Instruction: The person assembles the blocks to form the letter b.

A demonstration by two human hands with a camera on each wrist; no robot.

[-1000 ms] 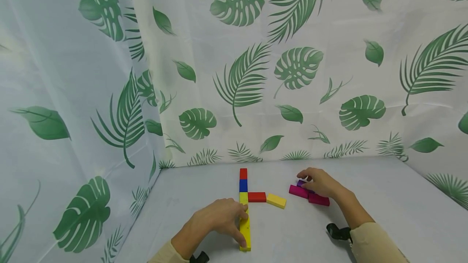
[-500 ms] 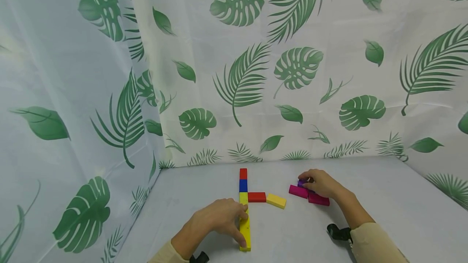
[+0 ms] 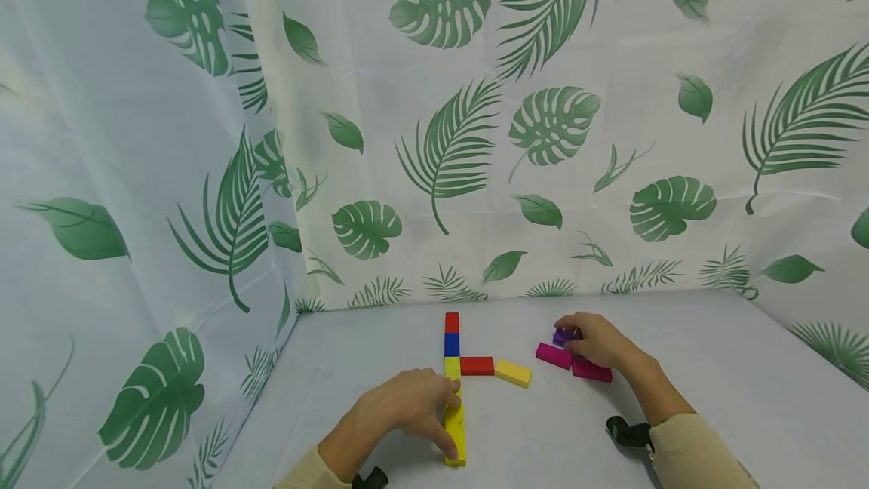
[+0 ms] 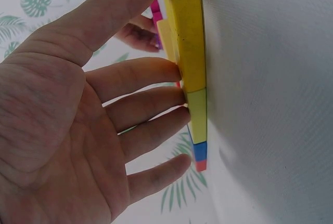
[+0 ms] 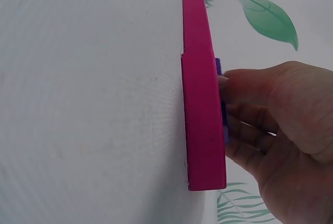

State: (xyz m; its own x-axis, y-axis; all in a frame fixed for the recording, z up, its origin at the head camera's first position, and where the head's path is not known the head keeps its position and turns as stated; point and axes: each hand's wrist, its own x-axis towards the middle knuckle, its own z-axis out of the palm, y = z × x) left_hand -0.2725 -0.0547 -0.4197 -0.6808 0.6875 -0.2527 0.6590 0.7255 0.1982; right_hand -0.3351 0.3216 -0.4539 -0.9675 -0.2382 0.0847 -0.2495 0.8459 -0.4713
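My left hand touches the lower part of a column of blocks, fingers fairly straight against the side of a long yellow block and thumb by its near end. Above it in the column stand a lighter yellow block, a blue block and a red block. At the right, my right hand pinches a purple block between thumb and fingers, just behind two magenta blocks. More purple shows behind the magenta pieces in the right wrist view, partly hidden.
A second red block extends rightward from the column. Touching its end is a slightly angled pale yellow block. All lie on a white-covered table, with a leaf-print curtain behind and at the sides.
My right fingers have closed on the purple block, which has shifted slightly. The left hand and its column have stayed still.
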